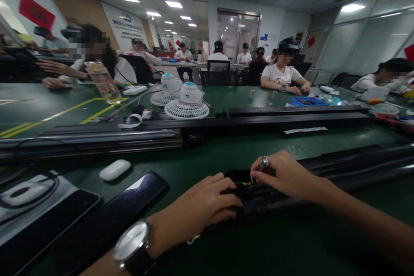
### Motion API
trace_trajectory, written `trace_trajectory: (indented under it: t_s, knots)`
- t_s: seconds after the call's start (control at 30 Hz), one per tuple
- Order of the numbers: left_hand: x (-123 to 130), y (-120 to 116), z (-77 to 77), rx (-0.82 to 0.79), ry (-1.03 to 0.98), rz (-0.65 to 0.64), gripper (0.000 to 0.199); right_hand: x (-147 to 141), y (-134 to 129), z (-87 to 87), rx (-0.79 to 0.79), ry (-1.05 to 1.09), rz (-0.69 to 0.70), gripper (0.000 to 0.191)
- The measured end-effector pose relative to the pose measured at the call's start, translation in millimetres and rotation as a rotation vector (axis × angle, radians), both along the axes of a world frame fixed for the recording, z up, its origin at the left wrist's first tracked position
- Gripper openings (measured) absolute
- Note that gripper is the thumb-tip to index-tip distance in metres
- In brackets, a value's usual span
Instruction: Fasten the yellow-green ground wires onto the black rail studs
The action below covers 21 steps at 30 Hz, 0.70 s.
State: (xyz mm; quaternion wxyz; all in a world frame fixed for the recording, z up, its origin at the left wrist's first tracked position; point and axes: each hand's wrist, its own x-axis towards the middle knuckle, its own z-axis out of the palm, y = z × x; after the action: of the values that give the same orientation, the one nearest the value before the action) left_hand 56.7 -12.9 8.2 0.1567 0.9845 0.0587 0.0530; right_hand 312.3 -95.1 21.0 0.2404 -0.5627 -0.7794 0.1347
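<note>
My left hand (pixel 210 202), with a watch (pixel 132 241) on its wrist, is closed around the end of a long black rail (pixel 271 200) near the middle of the green table. My right hand (pixel 281 174) wears a ring and pinches a thin pale wire (pixel 251 180) just above the rail. A short yellow wire piece (pixel 244 183) lies between the two hands. Below my left wrist, a white and yellow wire end (pixel 194 239) sticks out. The fingertips of my left hand are partly hidden against the dark rail.
Two phones (pixel 129 207) (pixel 54 224) and a white case (pixel 115 170) lie at the left. Long black bars (pixel 265 125) cross the table beyond my hands, with two white fans (pixel 187 103) and a bottle (pixel 102 83) behind. Several people sit around.
</note>
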Motion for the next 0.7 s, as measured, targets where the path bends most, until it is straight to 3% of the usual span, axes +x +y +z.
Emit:
trace_trajectory:
  t_s: [0.7]
  knots:
    - [1.2,-1.2,-0.9,-0.009,-0.008,0.010,0.014,3.7,-0.7,1.1,-0.021,-0.021,0.050,0.016]
